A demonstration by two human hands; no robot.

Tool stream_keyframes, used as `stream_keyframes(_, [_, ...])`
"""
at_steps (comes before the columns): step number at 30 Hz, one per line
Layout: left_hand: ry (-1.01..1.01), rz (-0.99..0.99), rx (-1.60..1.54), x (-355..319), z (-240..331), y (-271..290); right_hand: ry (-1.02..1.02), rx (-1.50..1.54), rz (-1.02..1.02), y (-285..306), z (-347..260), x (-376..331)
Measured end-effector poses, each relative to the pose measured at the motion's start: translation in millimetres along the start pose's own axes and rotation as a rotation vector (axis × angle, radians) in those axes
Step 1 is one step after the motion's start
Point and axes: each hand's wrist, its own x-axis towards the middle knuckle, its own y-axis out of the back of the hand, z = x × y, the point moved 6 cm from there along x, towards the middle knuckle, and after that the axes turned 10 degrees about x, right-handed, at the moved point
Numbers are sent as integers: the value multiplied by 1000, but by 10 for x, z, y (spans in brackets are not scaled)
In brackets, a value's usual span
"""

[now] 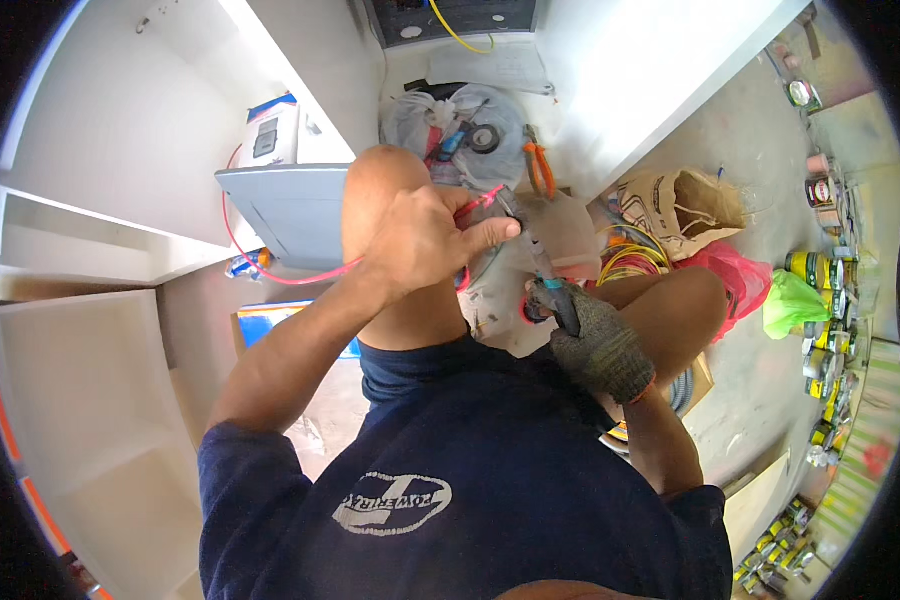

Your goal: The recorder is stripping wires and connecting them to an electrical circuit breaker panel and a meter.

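Head view. Your bare left hand (435, 235) is above your left knee, its thumb and fingers closed on a thin pink-red wire (478, 203). Your right hand (600, 345), in a grey knitted glove, has its fingers wrapped round the teal-and-black handles of dark-headed pliers (560, 300). The pliers' head is at the wire's end, in front of you and between your knees; whether the jaws bite the wire cannot be told. A length of the same colour curves out by your left forearm past a flat grey panel (285, 215).

Containers: a translucent whitish plastic bag (505, 105) lies ahead, with a black tape roll (483, 139) and a blue-and-black tool (452, 140); on it or inside it, unclear. Orange-handled pliers (538, 168) lie just beside. At the top, a dark-framed box (505, 25) has a yellow cable (453, 33) hanging from it. To your right, a brown sack (660, 210) stands open-mouthed, contents not readable, near coiled yellow and red wires (635, 258). Beyond your right knee are a pink-red plastic bag (740, 285) and a bright green plastic bag (795, 303), contents hidden. By your right thigh, a cardboard box (703, 382) holds grey corrugated conduit (682, 392).
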Motion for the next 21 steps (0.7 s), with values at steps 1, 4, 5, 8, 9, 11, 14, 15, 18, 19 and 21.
stream_keyframes(1, [2, 2, -6, 1, 6, 4, -2, -6, -2, 1, 28, 1])
stream_keyframes(4, [9, 0, -6, 8, 9, 11, 159, -4, 30, 12, 61, 15])
stream_keyframes(5, [8, -4, -4, 13, 11, 8, 211, -16, 34, 21, 51, 18])
stream_keyframes(8, [15, -17, 1, 5, 26, 40, 257, -16, 27, 30, 67, 41])
stream_keyframes(9, [21, -30, 8, 1, 25, 42, 249, 1, 20, 33, 76, 51])
stream_keyframes(11, [0, -10, -1, -18, 4, 51, 257, -47, 12, 50, 9, 52])
stream_keyframes(14, [-37, 5, -16, -19, 4, 52, 288, -100, 13, 67, -21, 53])
stream_keyframes(15, [-48, 3, -19, -14, 7, 46, 315, -106, 17, 73, -32, 49])
stream_keyframes(18, [-47, 15, -53, -12, -18, 23, 264, -82, 17, 72, -17, 58])
stream_keyframes(19, [-46, 14, -55, -11, -16, 26, 262, -83, 15, 75, -11, 60])
stream_keyframes(21, [-40, -4, -53, -7, -12, 31, 245, -156, 5, 69, 22, 71])
